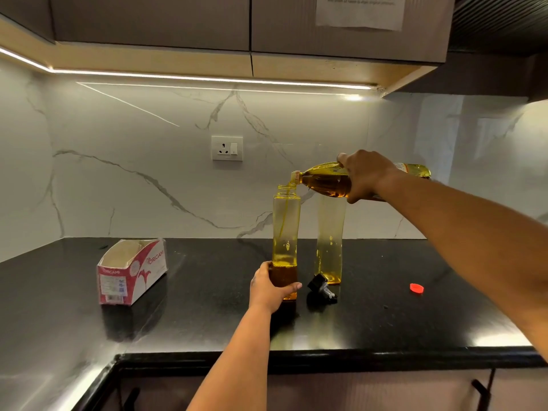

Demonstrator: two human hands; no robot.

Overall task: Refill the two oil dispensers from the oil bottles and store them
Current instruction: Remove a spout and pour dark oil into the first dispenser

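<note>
Both hands are busy: my left hand (pixel 271 287) grips the base of the near dispenser (pixel 285 241) on the counter (pixel 385 315), steadying it, while my right hand (pixel 366 176) tips the oil bottle (pixel 324 180) over its mouth.
</note>
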